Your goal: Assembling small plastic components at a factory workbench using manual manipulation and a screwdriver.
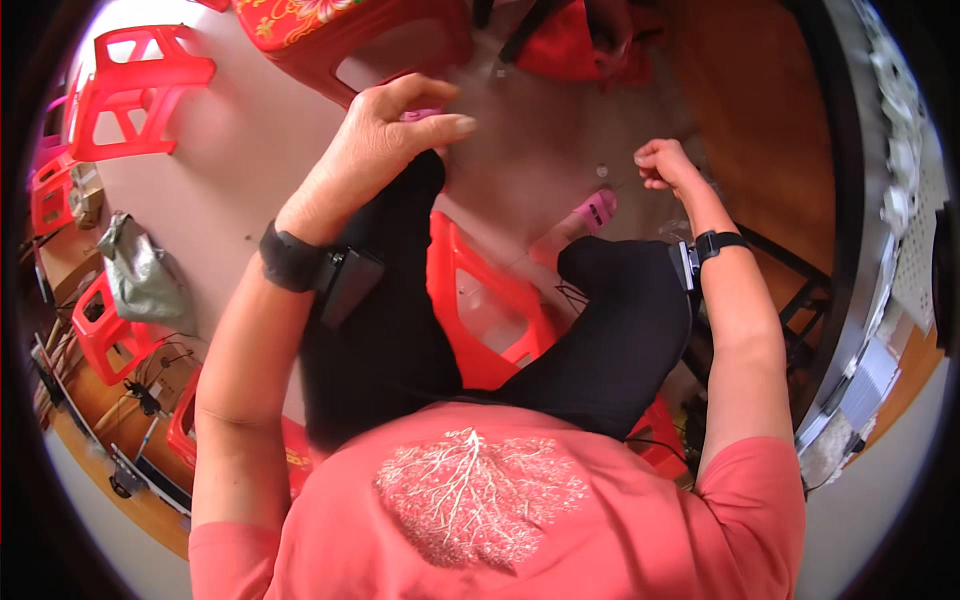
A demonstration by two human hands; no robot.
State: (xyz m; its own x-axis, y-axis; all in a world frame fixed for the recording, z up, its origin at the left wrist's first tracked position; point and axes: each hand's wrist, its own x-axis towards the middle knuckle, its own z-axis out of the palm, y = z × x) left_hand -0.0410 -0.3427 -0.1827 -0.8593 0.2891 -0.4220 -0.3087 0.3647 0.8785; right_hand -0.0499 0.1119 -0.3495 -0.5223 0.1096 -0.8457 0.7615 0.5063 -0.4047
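My left hand (395,125) is raised over my left knee, below a red patterned stool (300,60). Its thumb and forefinger stand apart, and nothing shows held between them. A bit of pink shows through that gap, probably a slipper behind. My right hand (665,163) hangs at the right, beyond my right knee, with its fingers curled in. Whatever its fingertips might hold is too small to make out. To its lower left is a pink slipper (598,208) on my foot. Black bands with small devices circle both wrists.
A red plastic stool (470,350) shows between my legs. More red stools (140,95) stand at the left, near a grey-green bag (145,275). A red bag (575,45) lies at the far side. Brown furniture (755,110) with a dark edge borders the right.
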